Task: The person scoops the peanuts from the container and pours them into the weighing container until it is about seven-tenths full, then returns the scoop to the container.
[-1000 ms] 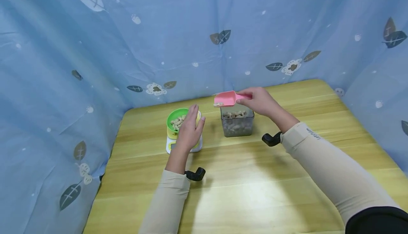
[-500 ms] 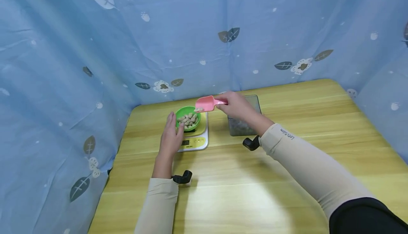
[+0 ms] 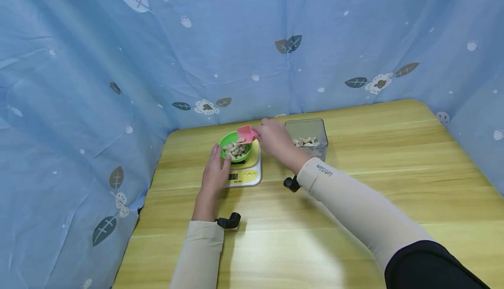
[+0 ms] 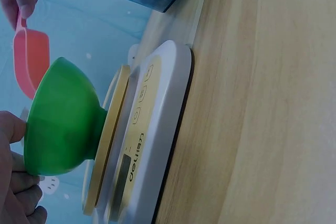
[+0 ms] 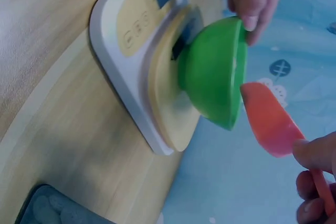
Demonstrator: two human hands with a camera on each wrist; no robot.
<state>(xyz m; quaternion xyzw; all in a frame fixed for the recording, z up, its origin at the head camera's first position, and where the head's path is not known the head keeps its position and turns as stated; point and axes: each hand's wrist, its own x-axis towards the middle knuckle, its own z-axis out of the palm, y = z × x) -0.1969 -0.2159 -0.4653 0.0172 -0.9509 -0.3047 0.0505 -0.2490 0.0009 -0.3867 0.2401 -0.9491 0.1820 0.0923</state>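
My right hand [image 3: 273, 138] grips the handle of a pink scoop [image 3: 246, 134], tilted over the right side of a green bowl [image 3: 226, 141]. Pale pieces that look like peanuts in their shells [image 3: 235, 150] lie in the bowl, and a few sit at the scoop's lip. The bowl stands on a yellow-and-white kitchen scale [image 3: 255, 176], whose readout is too small to read. My left hand [image 3: 214, 173] holds the bowl's near left side, its thumb at the rim and its fingers curled around the outside, as the left wrist view shows.
To the right of the scale stands a clear grey plastic box [image 3: 320, 151] with more peanuts inside, partly behind my right forearm. A blue patterned curtain [image 3: 252, 53] hangs behind the wooden table [image 3: 275, 236] and along its left side.
My right hand has carried the scoop left from above the box to the bowl and tipped it. My left hand has shifted from in front of the bowl to its left side.
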